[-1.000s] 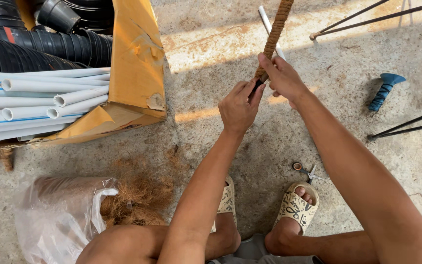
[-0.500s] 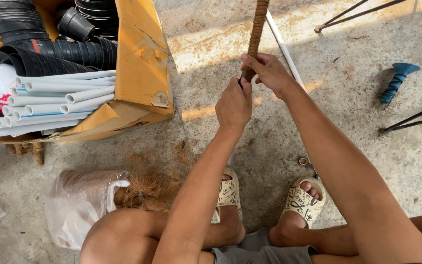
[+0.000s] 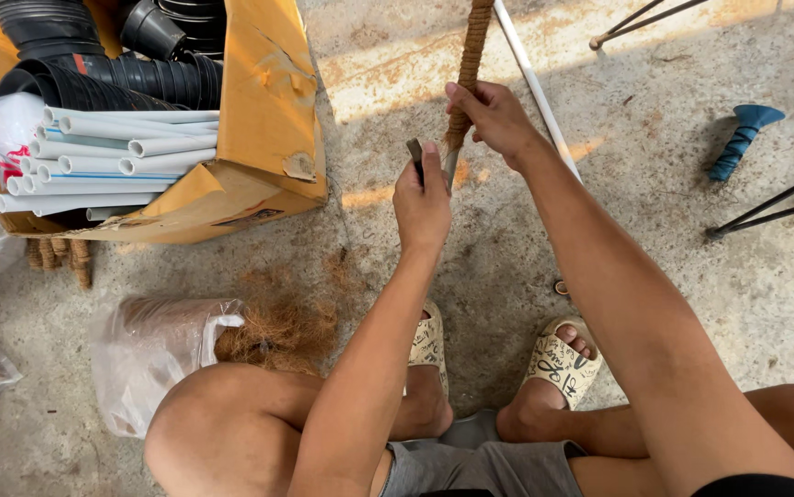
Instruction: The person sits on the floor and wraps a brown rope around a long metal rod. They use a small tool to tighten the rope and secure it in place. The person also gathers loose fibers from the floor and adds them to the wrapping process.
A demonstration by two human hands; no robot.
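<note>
1. Left hand: its fingers are closing around a small dark tool with a greyish blade-like end, holding it just beside the lower end of the wrap. What kind of tool it is cannot be told.
2. Right hand: its fingers are wrapping around the brown coir-wound pole, gripping it near where the fibre winding ends. The pole is standing tilted, rising out of the top of the view in front of the seated person.
3. Judged risk: the tool's edge is sitting very near the right hand's fingers; a slip along the rough fibre could be driving it into them.
4. Judged risk: the pole is being steadied by one hand only; if that grip is loosening, the pole could be twisting and the winding unravelling.
5. A thin white plastic pipe is lying on the concrete floor just behind the pole; it could be rolling underfoot.
6. Loose brown coir fibre is spilling from a clear plastic bag near the cream patterned sandals, which are leaving toes open to a dropped tool.
7. An orange cardboard box of white pipes and black plastic pots is standing well apart.
</note>
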